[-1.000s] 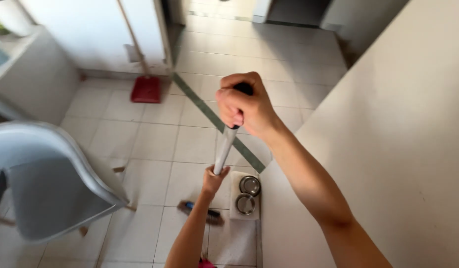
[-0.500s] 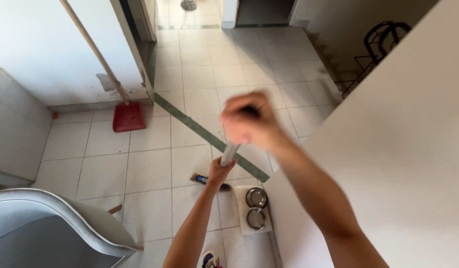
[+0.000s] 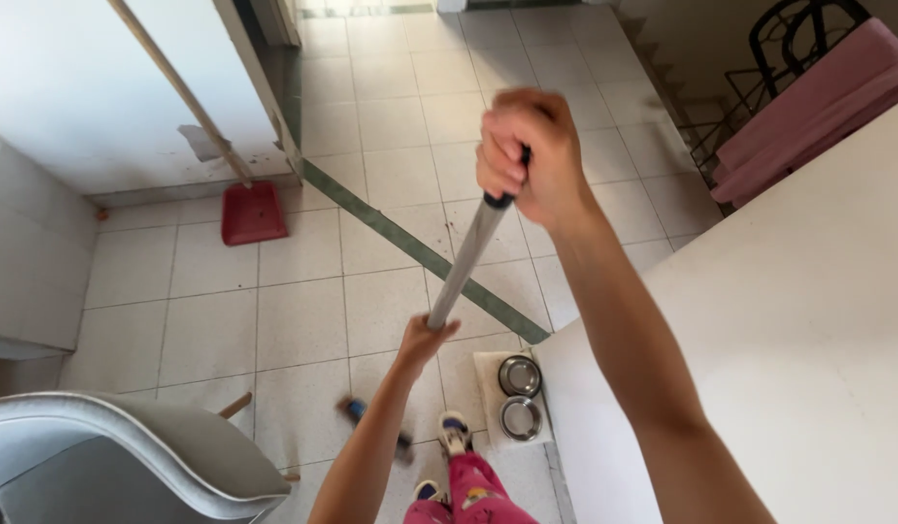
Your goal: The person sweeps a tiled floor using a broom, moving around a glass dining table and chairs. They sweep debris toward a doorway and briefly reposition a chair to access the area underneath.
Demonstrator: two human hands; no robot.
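I look straight down at a tiled floor. My right hand [image 3: 525,155] is closed around the black top end of a long grey broom handle [image 3: 465,260]. My left hand [image 3: 422,340] grips the same handle lower down. The broom head [image 3: 369,419] is a blurred dark and blue shape on the tiles near my feet. My shoes and pink trouser legs [image 3: 459,485] show at the bottom edge.
Two metal bowls [image 3: 519,393] sit on a white mat beside a white wall [image 3: 789,340] at the right. A red dustpan with a wooden handle [image 3: 253,212] leans at a wall at the upper left. A grey chair [image 3: 119,456] fills the lower left. Pink cushions on a black rack [image 3: 808,97] are at the upper right.
The view has shifted, so the chair slid down and left and the dustpan moved in frame. Both hands stay on the handle, and the broom head has swept toward my feet.
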